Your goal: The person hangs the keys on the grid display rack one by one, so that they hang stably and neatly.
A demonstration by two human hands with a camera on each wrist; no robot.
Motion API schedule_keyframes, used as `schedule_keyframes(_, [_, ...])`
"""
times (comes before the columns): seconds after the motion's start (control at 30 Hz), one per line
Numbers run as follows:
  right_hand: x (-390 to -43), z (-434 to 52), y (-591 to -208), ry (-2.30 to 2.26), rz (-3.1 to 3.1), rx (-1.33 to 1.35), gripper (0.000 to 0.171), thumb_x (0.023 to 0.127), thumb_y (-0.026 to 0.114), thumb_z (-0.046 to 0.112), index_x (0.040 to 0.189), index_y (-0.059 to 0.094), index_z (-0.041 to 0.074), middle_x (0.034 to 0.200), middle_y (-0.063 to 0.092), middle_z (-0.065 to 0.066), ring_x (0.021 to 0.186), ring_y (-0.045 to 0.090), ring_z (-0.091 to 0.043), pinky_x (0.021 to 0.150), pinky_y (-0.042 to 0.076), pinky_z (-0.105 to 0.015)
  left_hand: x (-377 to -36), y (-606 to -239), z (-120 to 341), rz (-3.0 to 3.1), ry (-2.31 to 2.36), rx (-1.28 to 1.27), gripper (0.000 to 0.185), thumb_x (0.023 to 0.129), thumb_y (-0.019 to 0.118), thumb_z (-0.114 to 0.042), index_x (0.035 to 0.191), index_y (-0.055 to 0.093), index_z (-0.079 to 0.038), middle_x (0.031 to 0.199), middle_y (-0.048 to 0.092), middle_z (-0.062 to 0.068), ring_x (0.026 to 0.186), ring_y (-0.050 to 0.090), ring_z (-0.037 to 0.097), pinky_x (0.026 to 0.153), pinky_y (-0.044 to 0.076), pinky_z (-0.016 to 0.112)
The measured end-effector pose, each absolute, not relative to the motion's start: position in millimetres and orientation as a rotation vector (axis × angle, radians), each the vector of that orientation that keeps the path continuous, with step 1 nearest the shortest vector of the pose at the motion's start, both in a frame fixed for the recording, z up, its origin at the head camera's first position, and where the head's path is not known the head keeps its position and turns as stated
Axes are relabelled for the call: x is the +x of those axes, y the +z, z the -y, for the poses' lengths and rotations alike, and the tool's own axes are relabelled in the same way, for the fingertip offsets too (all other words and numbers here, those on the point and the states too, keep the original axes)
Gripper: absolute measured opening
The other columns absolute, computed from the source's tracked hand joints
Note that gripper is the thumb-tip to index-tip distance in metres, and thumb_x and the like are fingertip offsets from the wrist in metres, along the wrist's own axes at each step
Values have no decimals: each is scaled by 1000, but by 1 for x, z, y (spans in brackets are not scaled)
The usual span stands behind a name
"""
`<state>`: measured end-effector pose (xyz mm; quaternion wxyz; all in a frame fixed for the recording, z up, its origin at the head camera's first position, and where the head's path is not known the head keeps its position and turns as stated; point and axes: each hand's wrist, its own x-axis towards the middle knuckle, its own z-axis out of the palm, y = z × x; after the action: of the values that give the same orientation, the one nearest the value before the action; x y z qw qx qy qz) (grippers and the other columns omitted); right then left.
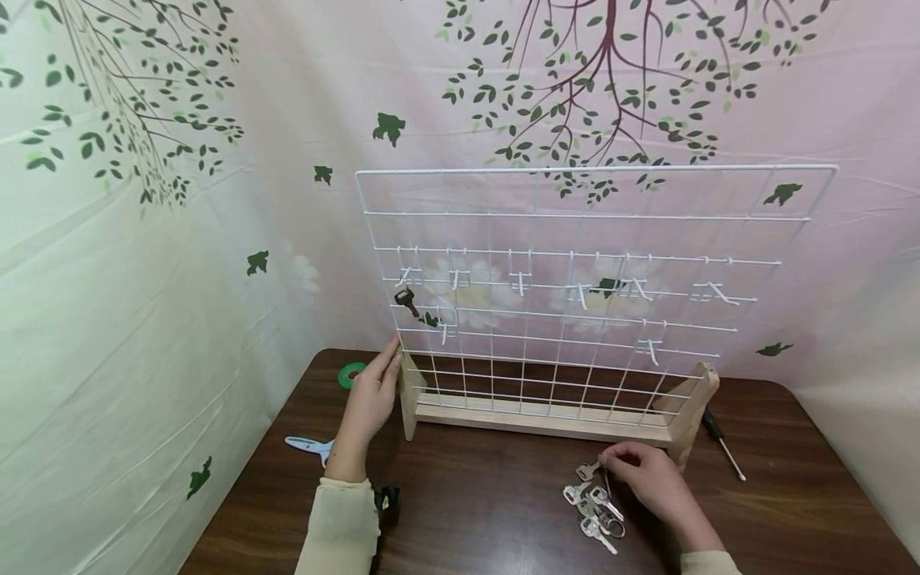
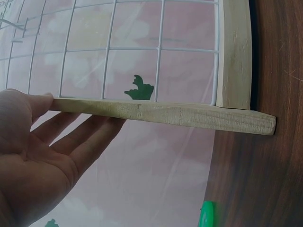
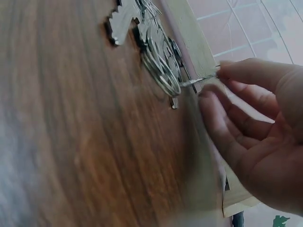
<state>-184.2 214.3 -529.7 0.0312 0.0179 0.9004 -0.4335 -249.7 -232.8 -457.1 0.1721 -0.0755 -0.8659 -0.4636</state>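
Can't read the keys (image 1: 600, 498) — markings too tiny. Right grip (image 1: 647, 477) pinches one, left grip (image 1: 372, 387) holds the rack (image 1: 541, 425); blue tool (image 1: 307, 444) near the counter's (image 1: 467, 495) left edge — partly wrist-blocked.

We see pale pink and whitish creased fabric (image 1: 309, 104) as walls, printed with leafy branches (image 1: 611, 32) and scattered green leaves (image 1: 389, 128), behind a dark wood-grain counter (image 1: 467, 495) catching soft light.

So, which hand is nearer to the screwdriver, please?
Right. The right hand is at the keys, to the left of the screwdriver; the left hand holds the left wooden support, at the opposite end of the rack.
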Motion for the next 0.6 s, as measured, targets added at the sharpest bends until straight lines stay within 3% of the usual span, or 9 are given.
schedule_keyframes(0.33, [-190, -195, -522, -1777, -2599, 24, 25, 102, 74, 17, 115, 76, -4, 111, 80, -16, 82, 76, -8, 77, 65, -26, -250, -458, 234, 2451, -1309, -210, 49, 115, 50, -30, 164, 46, -21, 163, 52, 13, 150, 53, 35, 119, 49, 57])
schedule_keyframes(0.6, [-196, -159, -502, -2046, -2367, -91, 33, 104, 71, 17, 121, 70, -12, 99, 82, -1, 80, 80, -16, 80, 66, -27, -251, -459, 233, 2458, -1303, -206, 50, 116, 49, -31, 164, 45, -22, 164, 51, 12, 150, 53, 36, 119, 49, 58])
